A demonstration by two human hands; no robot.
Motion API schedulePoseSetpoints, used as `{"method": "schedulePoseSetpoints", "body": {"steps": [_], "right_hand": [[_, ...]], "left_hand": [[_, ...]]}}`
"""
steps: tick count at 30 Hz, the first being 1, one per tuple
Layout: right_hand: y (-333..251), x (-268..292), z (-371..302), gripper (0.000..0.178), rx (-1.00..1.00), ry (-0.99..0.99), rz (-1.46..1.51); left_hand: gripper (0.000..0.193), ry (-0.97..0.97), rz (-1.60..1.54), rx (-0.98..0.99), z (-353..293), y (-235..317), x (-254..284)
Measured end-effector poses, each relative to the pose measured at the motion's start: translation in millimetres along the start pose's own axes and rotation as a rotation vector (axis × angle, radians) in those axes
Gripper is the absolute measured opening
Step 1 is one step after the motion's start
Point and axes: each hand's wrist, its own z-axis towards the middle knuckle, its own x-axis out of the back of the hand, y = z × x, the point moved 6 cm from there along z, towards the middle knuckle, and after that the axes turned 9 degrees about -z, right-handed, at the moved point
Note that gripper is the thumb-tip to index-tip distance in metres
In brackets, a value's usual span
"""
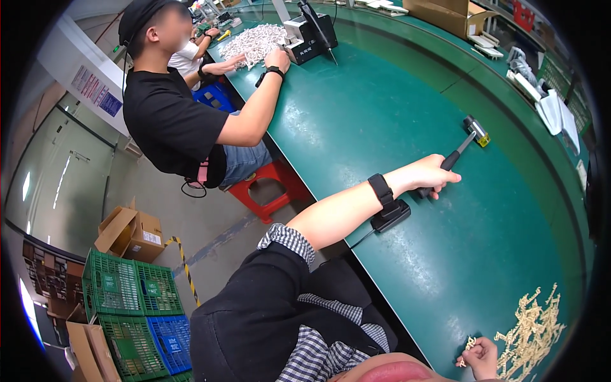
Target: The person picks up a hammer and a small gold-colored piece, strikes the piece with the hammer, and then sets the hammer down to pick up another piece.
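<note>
My left hand (433,175) is closed round the black handle of a small mallet (466,142) over the green table. The mallet's head has a metal middle, one black end and one yellow end. A black strap with a box (389,216) sits on my left wrist. At the lower right my right hand (482,361) is closed, pinching a small cream-coloured part (470,347) of a twisted, openwork shape. Beside that hand lies a loose pile of similar cream parts (528,334). The lower edge of the picture cuts off my right hand.
A co-worker (184,121) in black sits at the green table (356,108), hands by a heap of white parts (254,43) and a black machine (312,38). White pieces (557,118) line the far side. Green crates (114,283), a blue crate (170,344) and cartons (137,235) stand left.
</note>
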Motion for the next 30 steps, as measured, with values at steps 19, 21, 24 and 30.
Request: {"method": "schedulePoseSetpoints", "body": {"steps": [19,21,24,30], "right_hand": [[13.7,4.6,2.7,0.012,0.017,0.005,0.031],[15.1,5.1,3.6,0.012,0.014,-0.004,0.026],[12.9,5.5,3.1,0.013,0.029,-0.007,0.012],[14.7,3.8,2.8,0.015,0.014,0.013,0.074]], "left_hand": [[0.029,0.0,-0.004,-0.008,1.7,-0.7,-2.1],[0.029,0.005,-0.006,-0.008,2.1,-1.5,-1.1],[0.028,0.001,-0.006,-0.009,2.5,-1.9,-0.5],[0.028,-0.01,-0.011,-0.01,0.2,-0.9,-1.6]]}}
